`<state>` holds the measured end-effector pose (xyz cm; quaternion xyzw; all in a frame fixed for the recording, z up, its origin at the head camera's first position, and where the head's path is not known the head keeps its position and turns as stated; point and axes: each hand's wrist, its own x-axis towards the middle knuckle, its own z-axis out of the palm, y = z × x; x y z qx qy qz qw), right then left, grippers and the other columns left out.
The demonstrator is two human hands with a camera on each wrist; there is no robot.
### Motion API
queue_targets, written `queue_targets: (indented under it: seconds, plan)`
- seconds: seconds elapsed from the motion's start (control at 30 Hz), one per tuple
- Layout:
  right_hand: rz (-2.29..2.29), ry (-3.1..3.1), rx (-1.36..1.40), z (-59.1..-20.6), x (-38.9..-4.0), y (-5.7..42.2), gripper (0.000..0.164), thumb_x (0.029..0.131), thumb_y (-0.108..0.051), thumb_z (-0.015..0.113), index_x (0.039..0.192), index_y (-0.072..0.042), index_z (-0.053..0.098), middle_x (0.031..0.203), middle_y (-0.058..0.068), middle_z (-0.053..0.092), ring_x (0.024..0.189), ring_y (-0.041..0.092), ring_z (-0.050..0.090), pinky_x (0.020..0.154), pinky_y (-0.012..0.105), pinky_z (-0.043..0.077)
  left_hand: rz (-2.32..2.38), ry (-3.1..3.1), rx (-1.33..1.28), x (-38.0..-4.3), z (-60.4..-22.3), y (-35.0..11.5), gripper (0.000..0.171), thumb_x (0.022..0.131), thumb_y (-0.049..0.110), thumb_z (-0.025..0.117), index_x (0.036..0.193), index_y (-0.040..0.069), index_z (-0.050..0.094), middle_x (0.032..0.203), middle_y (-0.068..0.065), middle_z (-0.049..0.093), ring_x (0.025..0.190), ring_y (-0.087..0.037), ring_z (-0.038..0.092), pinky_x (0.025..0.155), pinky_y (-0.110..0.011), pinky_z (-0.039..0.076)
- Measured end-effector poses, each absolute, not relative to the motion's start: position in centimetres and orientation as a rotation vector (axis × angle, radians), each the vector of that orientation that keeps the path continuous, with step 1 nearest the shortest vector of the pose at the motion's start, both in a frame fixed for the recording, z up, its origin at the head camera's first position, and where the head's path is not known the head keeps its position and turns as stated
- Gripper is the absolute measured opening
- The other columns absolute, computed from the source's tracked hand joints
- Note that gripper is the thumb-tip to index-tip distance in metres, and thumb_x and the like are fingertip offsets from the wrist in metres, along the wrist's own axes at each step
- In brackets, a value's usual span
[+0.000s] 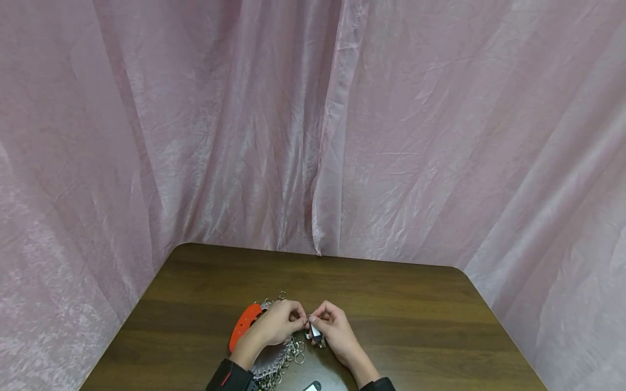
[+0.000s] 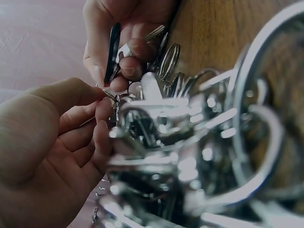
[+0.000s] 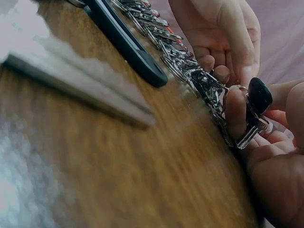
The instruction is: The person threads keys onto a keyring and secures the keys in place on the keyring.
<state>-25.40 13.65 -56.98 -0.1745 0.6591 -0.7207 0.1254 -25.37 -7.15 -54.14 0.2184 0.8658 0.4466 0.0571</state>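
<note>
My left hand (image 1: 276,323) pinches a small metal ring (image 2: 110,95) between thumb and forefinger, beside a dense row of metal clasps and rings (image 2: 180,142). That row runs along the edge of a clear round plate with an orange-red curved grip (image 1: 244,326), partly hidden under my left wrist. Close by on the right, my right hand (image 1: 337,331) holds a dark key tag (image 3: 260,96) with a white face. Metal keys (image 3: 247,137) hang from the tag's ring among the right fingers. The fingertips of both hands meet at the ring.
Another dark-edged tag with a white face (image 1: 313,386) lies at the near edge of the head view. A large blurred key (image 3: 90,80) lies close to the right wrist camera on the brown wooden table (image 1: 415,326). Pink curtains (image 1: 415,136) hang behind the table.
</note>
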Motion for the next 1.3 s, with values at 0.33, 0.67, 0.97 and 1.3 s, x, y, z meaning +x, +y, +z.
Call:
queue_targets:
  seconds: [0.33,0.67,0.97,1.3]
  plan:
    - [-2.07,1.94,-0.521,-56.82,-25.37,13.69,0.026,0.103,-0.001,0.065,0.108,0.019,0.048,0.099,0.024,0.067,0.076,0.019,0.068,0.065,0.031,0.06,1.301,2.659,0.675,-25.33,-54.29,-6.84,0.009,0.1,0.014,0.07,0.092,0.016,0.066,0.084,0.01,0.065,0.077,-0.001,0.06,0.069,-0.025,0.05]
    - [-2.054,1.959,-0.573,-57.15,-25.46,13.81,0.023,0.103,0.001,0.064,0.106,0.018,0.05,0.099,0.022,0.067,0.074,0.017,0.068,0.066,0.03,0.06,1.292,2.712,0.686,-25.17,-54.4,-6.66,0.01,0.102,0.013,0.066,0.093,0.015,0.062,0.084,0.01,0.063,0.074,-0.002,0.056,0.067,-0.025,0.048]
    - [-2.087,1.881,-0.585,-57.28,-25.49,13.82,0.026,0.105,0.0,0.062,0.109,0.02,0.046,0.102,0.037,0.064,0.077,0.019,0.069,0.067,0.032,0.061,1.347,2.682,0.702,-25.32,-54.5,-6.85,0.008,0.104,0.013,0.067,0.099,0.016,0.061,0.087,0.008,0.068,0.077,-0.004,0.061,0.068,-0.028,0.049]
    - [-2.084,1.91,-0.613,-57.26,-25.51,13.89,0.026,0.105,-0.001,0.062,0.109,0.021,0.047,0.104,0.047,0.06,0.085,0.017,0.071,0.07,0.026,0.058,1.352,2.665,0.756,-25.45,-54.41,-6.98,0.003,0.105,0.014,0.065,0.105,0.014,0.062,0.089,0.007,0.07,0.083,-0.005,0.065,0.071,-0.031,0.051]
